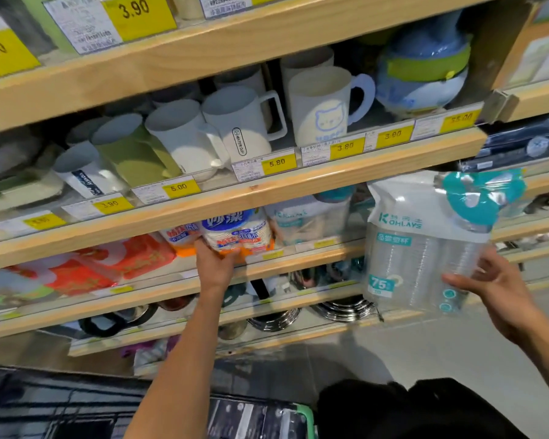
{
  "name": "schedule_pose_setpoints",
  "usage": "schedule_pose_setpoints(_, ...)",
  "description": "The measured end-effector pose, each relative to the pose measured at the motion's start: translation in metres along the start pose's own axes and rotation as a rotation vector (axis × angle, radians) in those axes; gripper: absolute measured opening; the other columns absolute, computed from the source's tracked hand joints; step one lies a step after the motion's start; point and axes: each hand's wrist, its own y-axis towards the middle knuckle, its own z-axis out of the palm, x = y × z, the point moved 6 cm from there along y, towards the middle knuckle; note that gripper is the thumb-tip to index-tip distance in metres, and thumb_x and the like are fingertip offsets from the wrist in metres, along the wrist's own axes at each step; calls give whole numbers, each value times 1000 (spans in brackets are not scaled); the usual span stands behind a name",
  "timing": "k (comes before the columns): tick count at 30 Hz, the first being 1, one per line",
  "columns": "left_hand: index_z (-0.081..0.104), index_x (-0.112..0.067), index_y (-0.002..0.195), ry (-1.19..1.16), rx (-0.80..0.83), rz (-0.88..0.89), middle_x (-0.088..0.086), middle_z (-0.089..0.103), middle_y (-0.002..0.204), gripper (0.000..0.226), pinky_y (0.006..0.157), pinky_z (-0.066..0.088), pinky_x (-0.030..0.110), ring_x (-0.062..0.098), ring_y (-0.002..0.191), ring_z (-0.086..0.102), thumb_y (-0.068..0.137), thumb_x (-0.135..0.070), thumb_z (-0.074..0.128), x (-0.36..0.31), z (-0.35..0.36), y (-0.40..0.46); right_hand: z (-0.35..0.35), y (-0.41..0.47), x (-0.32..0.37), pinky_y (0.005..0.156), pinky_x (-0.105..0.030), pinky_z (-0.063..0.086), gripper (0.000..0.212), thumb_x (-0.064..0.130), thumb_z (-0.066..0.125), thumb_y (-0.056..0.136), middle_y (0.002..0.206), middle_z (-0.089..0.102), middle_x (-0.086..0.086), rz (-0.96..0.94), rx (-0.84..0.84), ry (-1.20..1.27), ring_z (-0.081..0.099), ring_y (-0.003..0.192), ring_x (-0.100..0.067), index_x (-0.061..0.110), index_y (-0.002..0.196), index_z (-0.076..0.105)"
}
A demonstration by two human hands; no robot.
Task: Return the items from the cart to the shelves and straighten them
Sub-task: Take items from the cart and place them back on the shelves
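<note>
I see the tall wooden shelving unit (298, 182) filling the view, with yellow price tags (278, 163) along its edges. Cart (260, 419) at bottom edge, dark with a green rim, contents blurred. My right hand (488, 286) holds up the big clear plastic bag of transparent disposable cups with teal handle and white-teal label (425, 248), in the air in front of the shelves' right end, fingers spread under its lower right corner, thumb side hidden so I cannot tell how firm the grip is. On the third shelf board, my left hand (214, 264) grips the bottom of the white-blue-orange printed pack of paper cups (238, 232), which sits at the shelf front just beside similar packs. Above, plastic mugs in white, green and beige (235, 128) stand crowded, some tilted.
</note>
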Motion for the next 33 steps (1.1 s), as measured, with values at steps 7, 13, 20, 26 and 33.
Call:
schedule_pose_setpoints(7, 47, -8, 106, -247, -485, -79, 0, 46, 83, 31, 70, 48, 25, 2, 66, 47, 87, -10, 71, -23, 1, -82, -3, 20, 4, 70, -20, 60, 50, -13, 72, 73, 102, 72, 4, -34, -61, 1, 68, 97, -21, 12, 116, 66)
schedule_pose_setpoints(13, 64, -18, 94, -158, 285, 89, -2, 63, 79, 10, 71, 48, 30, 17, 76, 61, 94, -27, 62, -80, 132, -147, -4, 50, 20, 75, -25, 60, 51, -10, 74, 74, 101, 72, 11, -33, 9, -24, 70, 91, -12, 12, 119, 63)
schedule_pose_setpoints(20, 42, -39, 121, -3, 463, 28, -13, 56, 117, 53, 90, 54, 38, 9, 105, 60, 77, -38, 72, -122, 220, -149, 5, 94, 29, 78, -29, 59, 54, -4, 75, 77, 117, 70, -1, -55, 213, -100, 68, 104, -15, 12, 126, 61)
schedule_pose_setpoints(26, 47, -21, 122, 65, 211, 62, -6, 62, 110, 45, 80, 50, 25, 11, 100, 61, 85, -19, 74, -139, 224, -128, 22, 125, 40, 90, -23, 55, 40, -2, 72, 82, 112, 66, 2, -134, 226, -167, 66, 96, 6, 5, 118, 55)
schedule_pose_setpoints(33, 57, -10, 121, -36, -19, -37, -6, 58, 107, 41, 84, 45, 21, 9, 96, 56, 84, -9, 74, -143, 237, -105, 43, 141, 55, 85, -30, 43, 46, 22, 62, 95, 117, 67, -14, -229, 26, -524, 62, 108, -31, 7, 135, 46)
